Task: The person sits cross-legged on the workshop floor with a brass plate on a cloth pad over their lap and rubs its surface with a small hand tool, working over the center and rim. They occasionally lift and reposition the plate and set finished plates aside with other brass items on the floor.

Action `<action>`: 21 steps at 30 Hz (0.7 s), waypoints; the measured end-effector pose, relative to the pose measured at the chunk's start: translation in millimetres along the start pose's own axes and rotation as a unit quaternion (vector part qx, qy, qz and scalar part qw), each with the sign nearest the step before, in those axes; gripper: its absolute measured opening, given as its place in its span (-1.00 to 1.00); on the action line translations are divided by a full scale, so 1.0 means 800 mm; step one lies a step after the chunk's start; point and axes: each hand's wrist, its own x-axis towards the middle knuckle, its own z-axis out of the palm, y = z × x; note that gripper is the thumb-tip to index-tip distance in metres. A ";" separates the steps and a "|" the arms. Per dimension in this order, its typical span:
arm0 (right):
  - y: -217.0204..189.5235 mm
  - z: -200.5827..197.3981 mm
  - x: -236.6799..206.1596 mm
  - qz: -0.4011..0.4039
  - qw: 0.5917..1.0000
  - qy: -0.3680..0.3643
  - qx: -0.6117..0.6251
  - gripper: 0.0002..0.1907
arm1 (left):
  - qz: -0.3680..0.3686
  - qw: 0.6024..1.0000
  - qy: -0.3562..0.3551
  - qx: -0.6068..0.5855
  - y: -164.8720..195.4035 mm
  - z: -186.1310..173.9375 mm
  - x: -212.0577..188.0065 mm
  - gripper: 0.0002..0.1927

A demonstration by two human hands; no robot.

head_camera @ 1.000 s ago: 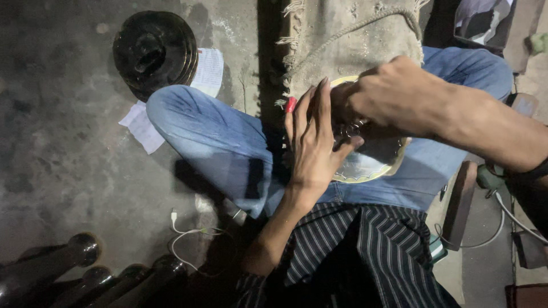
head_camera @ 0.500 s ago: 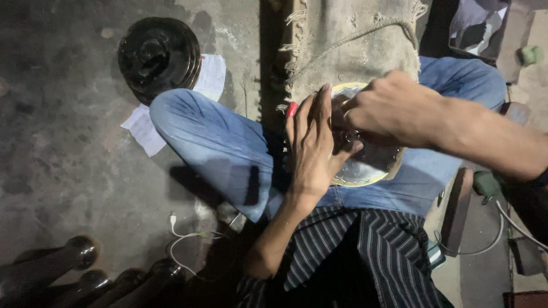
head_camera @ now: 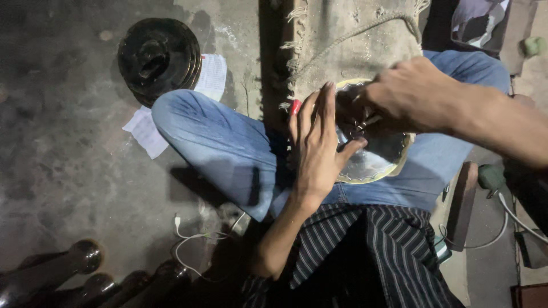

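A round shiny metal plate [head_camera: 374,162] with a yellowish rim rests on my lap, over my blue jeans. My left hand [head_camera: 317,142] lies flat against the plate's left side, fingers straight and pointing up, steadying it. My right hand [head_camera: 408,94] comes in from the right, fingers closed around a small thin metal tool [head_camera: 361,124] whose tip touches the plate's surface. The tool is mostly hidden by the fingers. A small red object [head_camera: 295,106] shows just beside my left fingertips.
A burlap sack [head_camera: 354,40] lies on the floor beyond my knees. A black round stack of discs [head_camera: 158,57] sits on white paper [head_camera: 211,77] at upper left. Dark rods [head_camera: 68,268] lie at lower left, a white cable [head_camera: 194,236] near them. A wooden block [head_camera: 462,205] is at right.
The view has shifted slightly. My right hand has moved a little up and right over the plate; my left hand stays pressed on the plate.
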 end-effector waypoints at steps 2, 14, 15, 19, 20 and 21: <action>-0.010 0.002 -0.013 0.063 0.996 -0.029 0.055 -0.76 | -0.002 1.000 -0.004 0.003 0.001 -0.002 0.000 0.16; 0.006 0.020 -0.061 0.134 0.944 0.090 0.286 -0.68 | -0.002 1.000 0.011 0.025 0.007 0.006 0.012 0.08; 0.016 0.038 -0.061 0.121 0.895 0.220 0.369 -0.72 | -0.009 1.000 0.022 0.007 0.005 0.007 0.011 -0.02; 0.077 0.140 -0.030 0.118 0.546 0.530 0.638 -0.85 | -0.054 0.995 0.083 0.022 -0.002 0.005 0.000 -0.34; 0.090 0.171 -0.012 0.111 0.457 0.549 0.691 -0.86 | -0.073 0.992 0.090 0.045 -0.003 0.003 -0.001 -0.39; 0.102 0.203 0.005 0.099 0.362 0.569 0.732 -0.85 | -0.067 0.992 0.096 0.037 -0.004 0.001 -0.002 -0.41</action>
